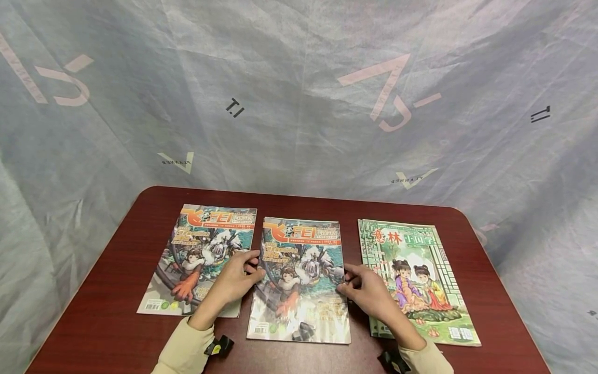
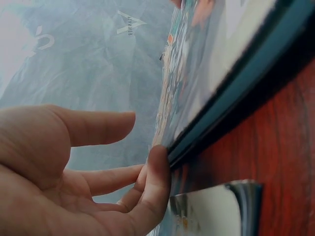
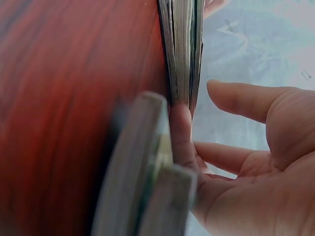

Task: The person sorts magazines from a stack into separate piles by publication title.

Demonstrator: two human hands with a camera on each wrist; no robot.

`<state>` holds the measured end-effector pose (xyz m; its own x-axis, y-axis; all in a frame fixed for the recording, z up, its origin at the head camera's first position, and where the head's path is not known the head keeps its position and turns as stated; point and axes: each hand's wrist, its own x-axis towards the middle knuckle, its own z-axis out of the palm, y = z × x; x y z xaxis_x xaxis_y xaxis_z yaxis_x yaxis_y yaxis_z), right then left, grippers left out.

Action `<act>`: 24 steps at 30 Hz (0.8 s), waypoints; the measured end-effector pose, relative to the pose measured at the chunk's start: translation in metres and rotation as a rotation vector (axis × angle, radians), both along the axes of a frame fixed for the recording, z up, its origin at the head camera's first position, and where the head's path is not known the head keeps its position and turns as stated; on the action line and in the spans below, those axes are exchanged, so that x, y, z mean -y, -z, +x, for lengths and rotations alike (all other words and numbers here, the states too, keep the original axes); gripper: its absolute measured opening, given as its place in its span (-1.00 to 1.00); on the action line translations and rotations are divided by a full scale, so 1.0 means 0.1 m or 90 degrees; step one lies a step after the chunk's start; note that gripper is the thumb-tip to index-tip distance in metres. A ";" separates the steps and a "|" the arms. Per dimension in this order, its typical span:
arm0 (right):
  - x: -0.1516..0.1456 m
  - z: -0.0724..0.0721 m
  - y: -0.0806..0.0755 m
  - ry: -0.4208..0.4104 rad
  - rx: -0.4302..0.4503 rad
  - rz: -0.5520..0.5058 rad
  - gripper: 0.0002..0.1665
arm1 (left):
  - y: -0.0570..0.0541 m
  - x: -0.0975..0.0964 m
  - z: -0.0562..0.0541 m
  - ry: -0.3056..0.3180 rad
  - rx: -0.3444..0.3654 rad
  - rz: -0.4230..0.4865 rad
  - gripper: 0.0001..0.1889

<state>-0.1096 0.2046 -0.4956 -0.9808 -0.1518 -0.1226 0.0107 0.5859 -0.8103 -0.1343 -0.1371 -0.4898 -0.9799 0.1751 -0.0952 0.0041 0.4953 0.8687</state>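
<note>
In the middle of the table lies a pile of magazines (image 1: 303, 280) with an orange-lettered comic cover; its layered page edges (image 3: 182, 54) show in the right wrist view. My left hand (image 1: 237, 278) is at its left side, fingertips right at the edge and thumb held apart. At the opposite side my right hand (image 1: 366, 291) touches the edge with its fingers, its thumb also lifted away. A magazine with the same cover (image 1: 205, 259) lies at left, partly beneath my left hand and forearm. Green magazines (image 1: 420, 285) overlap at right, partly behind my right hand.
The dark red table (image 1: 103, 291) has rounded far corners. Behind it hangs a grey printed sheet (image 1: 289, 104), which also comes down along both sides. Strips of bare tabletop run between the magazine piles. Each wrist wears a black strap device (image 1: 219, 345).
</note>
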 end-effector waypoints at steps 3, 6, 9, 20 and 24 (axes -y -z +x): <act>0.00 0.00 0.00 0.005 0.000 -0.006 -0.26 | -0.01 -0.01 0.00 -0.003 -0.016 -0.005 -0.41; 0.00 0.01 0.00 0.013 0.004 -0.019 -0.28 | -0.01 -0.02 0.01 -0.005 -0.020 -0.005 -0.41; 0.00 0.01 0.01 0.019 0.004 -0.029 -0.29 | -0.01 -0.02 0.02 0.003 -0.004 0.015 -0.38; -0.04 0.03 0.01 0.027 -0.026 -0.055 -0.28 | -0.04 -0.06 0.06 0.061 0.020 0.058 -0.20; -0.06 0.01 -0.01 0.029 -0.011 -0.089 -0.28 | -0.04 -0.08 0.06 0.062 0.024 0.058 -0.15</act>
